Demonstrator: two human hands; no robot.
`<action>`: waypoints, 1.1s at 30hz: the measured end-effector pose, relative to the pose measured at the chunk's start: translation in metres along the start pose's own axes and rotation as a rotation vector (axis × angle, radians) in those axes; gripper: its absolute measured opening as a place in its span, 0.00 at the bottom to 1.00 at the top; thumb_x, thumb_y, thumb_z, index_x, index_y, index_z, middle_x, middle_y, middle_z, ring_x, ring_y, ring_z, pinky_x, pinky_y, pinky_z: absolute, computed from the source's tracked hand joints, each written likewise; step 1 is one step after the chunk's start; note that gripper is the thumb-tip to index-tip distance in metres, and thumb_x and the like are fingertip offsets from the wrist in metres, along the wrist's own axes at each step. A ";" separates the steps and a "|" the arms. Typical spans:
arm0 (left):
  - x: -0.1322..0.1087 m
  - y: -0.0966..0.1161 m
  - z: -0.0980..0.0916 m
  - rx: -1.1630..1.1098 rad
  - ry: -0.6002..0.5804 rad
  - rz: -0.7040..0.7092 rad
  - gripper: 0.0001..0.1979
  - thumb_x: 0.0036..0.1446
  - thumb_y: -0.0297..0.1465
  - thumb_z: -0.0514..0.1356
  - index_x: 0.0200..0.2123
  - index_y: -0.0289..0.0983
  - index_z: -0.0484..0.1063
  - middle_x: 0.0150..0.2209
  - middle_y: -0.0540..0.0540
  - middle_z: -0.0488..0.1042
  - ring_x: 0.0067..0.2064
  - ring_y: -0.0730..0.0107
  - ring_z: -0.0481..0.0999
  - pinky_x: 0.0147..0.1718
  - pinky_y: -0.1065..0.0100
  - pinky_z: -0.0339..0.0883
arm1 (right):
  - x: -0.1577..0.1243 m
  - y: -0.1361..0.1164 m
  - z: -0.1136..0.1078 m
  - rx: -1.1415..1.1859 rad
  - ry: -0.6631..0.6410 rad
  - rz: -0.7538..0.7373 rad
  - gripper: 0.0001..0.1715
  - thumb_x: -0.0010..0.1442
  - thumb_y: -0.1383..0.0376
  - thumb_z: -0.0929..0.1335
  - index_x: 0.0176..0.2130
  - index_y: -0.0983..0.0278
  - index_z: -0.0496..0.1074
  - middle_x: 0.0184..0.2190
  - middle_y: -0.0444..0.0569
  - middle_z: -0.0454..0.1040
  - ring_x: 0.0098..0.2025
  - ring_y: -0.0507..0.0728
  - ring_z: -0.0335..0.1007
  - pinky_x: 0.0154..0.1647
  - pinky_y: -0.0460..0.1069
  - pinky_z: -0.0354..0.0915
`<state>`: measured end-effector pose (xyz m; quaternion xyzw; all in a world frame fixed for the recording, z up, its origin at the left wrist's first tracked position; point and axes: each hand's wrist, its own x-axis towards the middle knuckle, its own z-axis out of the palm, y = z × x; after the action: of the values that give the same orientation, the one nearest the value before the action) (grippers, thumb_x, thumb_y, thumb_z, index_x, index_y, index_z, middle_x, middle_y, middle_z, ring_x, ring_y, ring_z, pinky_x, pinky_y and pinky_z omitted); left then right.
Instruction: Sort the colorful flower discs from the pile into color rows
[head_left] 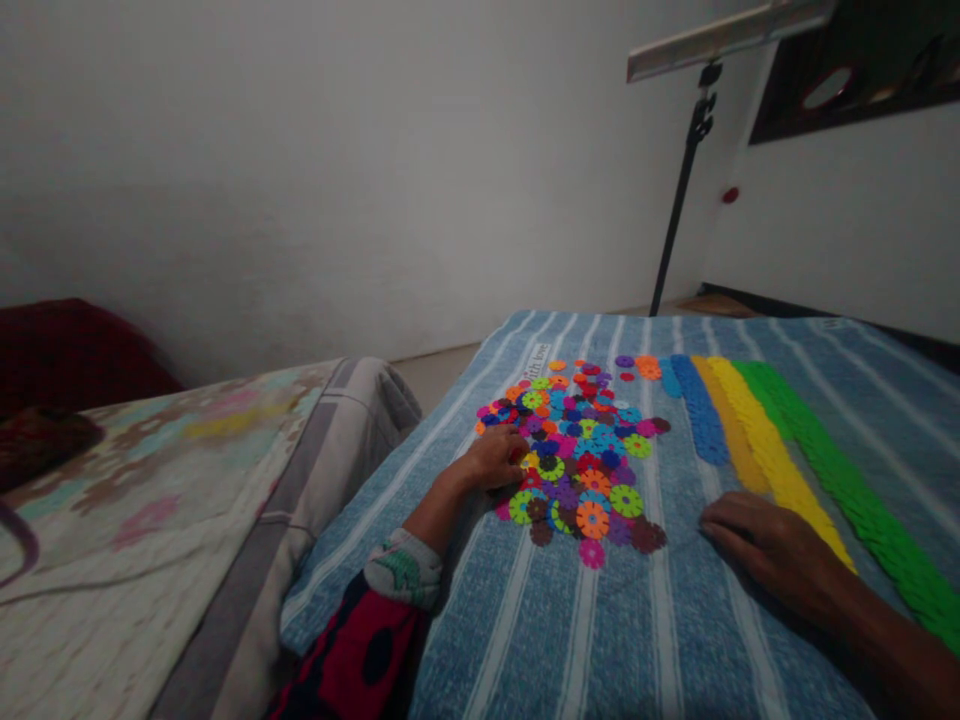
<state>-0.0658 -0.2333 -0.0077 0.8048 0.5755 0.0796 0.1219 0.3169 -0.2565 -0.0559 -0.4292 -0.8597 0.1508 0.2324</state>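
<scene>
A pile of notched, flower-shaped plastic discs (577, 455) in many colours lies spread on a blue striped cloth (525, 625). My left hand (495, 458) is at the pile's left edge, its fingers closed around a small red disc (517, 455). To the right of the pile, my right hand (757, 535) rests low over the cloth with its fingers curled together; whatever may be inside is hidden. Beyond it run overlapping rows of sorted discs: a blue row (700, 410), an orange-yellow row (727, 425), a yellow row (780, 465) and a green row (847, 480).
Orange discs (648, 367) sit by the far end of the blue row. Left of the cloth-covered surface is another one with a floral cover (172, 480), across a gap. A black stand (679, 200) with a long panel on top rises behind, before a pale wall.
</scene>
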 end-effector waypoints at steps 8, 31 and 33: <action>0.007 -0.004 -0.003 -0.196 -0.016 -0.061 0.13 0.35 0.26 0.67 0.19 0.37 0.63 0.28 0.51 0.68 0.35 0.67 0.69 0.34 0.69 0.64 | 0.001 -0.003 -0.002 0.010 -0.029 0.019 0.20 0.64 0.57 0.60 0.29 0.59 0.75 0.29 0.49 0.75 0.34 0.58 0.72 0.37 0.54 0.68; 0.011 0.096 0.021 -0.508 0.200 0.133 0.10 0.52 0.31 0.64 0.21 0.35 0.71 0.35 0.46 0.77 0.40 0.66 0.75 0.43 0.65 0.68 | 0.004 -0.033 -0.001 0.253 0.209 -0.028 0.12 0.61 0.59 0.66 0.36 0.60 0.78 0.34 0.50 0.80 0.36 0.57 0.77 0.38 0.50 0.72; 0.012 0.114 0.032 -0.475 0.160 0.239 0.11 0.56 0.32 0.62 0.23 0.36 0.72 0.33 0.45 0.76 0.39 0.66 0.75 0.43 0.65 0.67 | 0.004 -0.038 -0.002 0.291 0.245 -0.015 0.11 0.60 0.59 0.68 0.38 0.61 0.78 0.35 0.50 0.81 0.36 0.57 0.78 0.39 0.50 0.73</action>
<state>0.0505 -0.2601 -0.0058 0.8070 0.4494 0.2895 0.2510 0.2907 -0.2756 -0.0363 -0.3998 -0.7973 0.2183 0.3960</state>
